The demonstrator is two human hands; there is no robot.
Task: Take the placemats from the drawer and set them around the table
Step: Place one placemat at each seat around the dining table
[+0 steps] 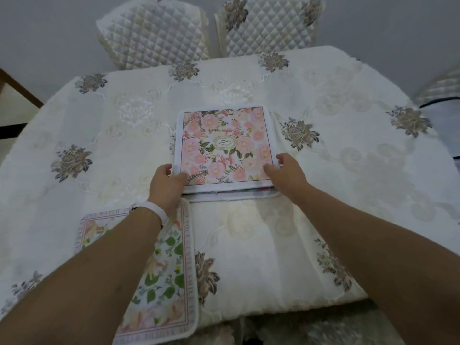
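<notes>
Taking the stack of placemats (224, 148) in the middle of the worktop (348, 158) as the landmark: nearer the person and to its left, one placemat (169, 270) already lies flat at the near edge, its far corner just beside the stack's near left corner and partly under the left forearm. So the drawer step looks done, one place is set, and the step in hand is taking the next mat off the pile.

The left hand (166, 185) is at the stack's near left corner, fingers curled against the edge and thumb on top; it seems to be pinching the top mat, though how many layers it holds cannot be told. On the top mat a pink flower print faces up, and edges of more mats show beneath it along the near side. The right hand (286, 173) is at the near right corner, fingers spread loosely and touching the top mat, not clearly closed on it.

Beyond the stack, two chairs (268, 26) stand at the far side. The next move likely calls for separating only the top mat, lifting it clear, and laying it square before an unset seat.
</notes>
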